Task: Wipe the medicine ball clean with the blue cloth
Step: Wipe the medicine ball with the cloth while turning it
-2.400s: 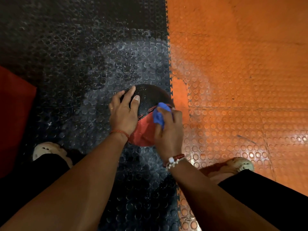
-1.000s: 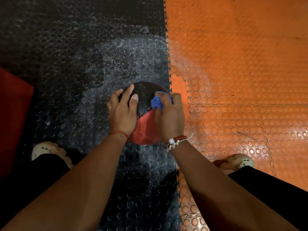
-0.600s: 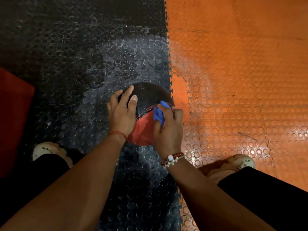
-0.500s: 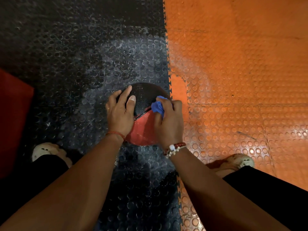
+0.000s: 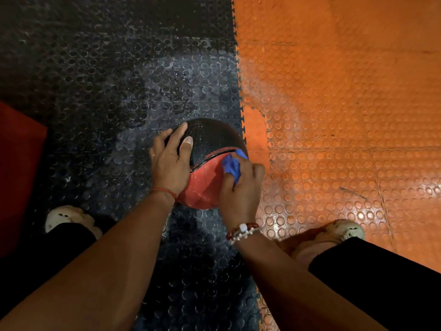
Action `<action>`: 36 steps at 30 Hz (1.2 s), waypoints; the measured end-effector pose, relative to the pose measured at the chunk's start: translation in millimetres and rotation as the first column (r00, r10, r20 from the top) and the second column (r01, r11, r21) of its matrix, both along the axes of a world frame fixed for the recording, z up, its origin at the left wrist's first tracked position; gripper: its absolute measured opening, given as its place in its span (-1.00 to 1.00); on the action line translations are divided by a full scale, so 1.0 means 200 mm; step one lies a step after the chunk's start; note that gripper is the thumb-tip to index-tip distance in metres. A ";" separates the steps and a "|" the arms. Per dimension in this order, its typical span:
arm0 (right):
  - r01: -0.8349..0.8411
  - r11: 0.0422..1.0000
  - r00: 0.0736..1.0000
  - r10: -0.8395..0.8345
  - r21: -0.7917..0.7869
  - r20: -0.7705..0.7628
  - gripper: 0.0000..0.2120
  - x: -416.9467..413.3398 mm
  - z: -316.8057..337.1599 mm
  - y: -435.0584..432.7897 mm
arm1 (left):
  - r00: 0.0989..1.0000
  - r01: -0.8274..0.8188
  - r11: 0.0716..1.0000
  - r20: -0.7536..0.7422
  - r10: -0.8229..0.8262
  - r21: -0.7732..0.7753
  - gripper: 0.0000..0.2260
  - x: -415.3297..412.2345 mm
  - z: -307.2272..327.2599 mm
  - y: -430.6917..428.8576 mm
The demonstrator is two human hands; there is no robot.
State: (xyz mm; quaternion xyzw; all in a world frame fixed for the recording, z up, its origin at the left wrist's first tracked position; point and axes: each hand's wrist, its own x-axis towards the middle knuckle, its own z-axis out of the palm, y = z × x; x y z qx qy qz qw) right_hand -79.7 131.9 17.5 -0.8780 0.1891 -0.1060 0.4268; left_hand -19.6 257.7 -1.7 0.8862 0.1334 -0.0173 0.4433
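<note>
Black-and-red medicine ball (image 5: 210, 149) sits on the black studded floor mat (image 5: 95, 91), beside the orange mat (image 5: 346, 91). Left hand (image 5: 169, 163) rests flat, fingers spread, on its left side. Right hand (image 5: 241, 187) clutches the bunched blue cloth (image 5: 231, 166) against the red half.

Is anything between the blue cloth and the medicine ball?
Nothing visible. The right hand holds the blue cloth against the medicine ball; the left hand rests on its left side, apart from the cloth.

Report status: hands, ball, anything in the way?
Left hand flat on medicine ball. Right hand grips blue cloth against its red half. It sits on black mat; nothing in the way.
</note>
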 end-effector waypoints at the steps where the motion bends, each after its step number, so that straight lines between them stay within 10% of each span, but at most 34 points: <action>1: -0.052 0.999 0.998 0.052 -0.015 0.024 -0.58 0.02 0.01 0.00 | 1.000 0.001 1.000 -0.001 -0.001 -0.002 -0.65 0.00 0.00 0.00; 5: -0.010 1.000 1.000 0.010 -0.023 0.026 -0.67 0.16 0.00 -0.06 | 1.000 0.003 1.000 -0.014 -0.003 -0.003 -0.65 0.01 0.01 0.00; 11: 0.375 0.913 0.879 -0.295 0.162 -0.374 -0.79 0.12 -0.20 -0.21 | 0.999 -0.018 0.999 -0.041 0.017 -0.032 -0.66 0.03 -0.01 0.00; 19: 0.062 0.997 0.998 -0.063 0.050 0.024 -0.67 0.04 0.00 0.01 | 0.999 0.000 1.000 -0.048 0.000 -0.004 -0.65 0.07 -0.02 0.01; 31: 0.407 0.898 0.896 -0.355 0.169 -0.267 -0.82 0.18 -0.14 -0.17 | 0.998 -0.005 1.000 -0.067 0.003 -0.024 -0.66 0.09 -0.01 0.00; 36: 0.087 0.996 0.996 -0.087 0.024 -0.003 -0.70 0.08 -0.01 0.00 | 0.997 -0.003 1.000 -0.076 0.001 -0.029 -0.65 0.10 -0.01 0.01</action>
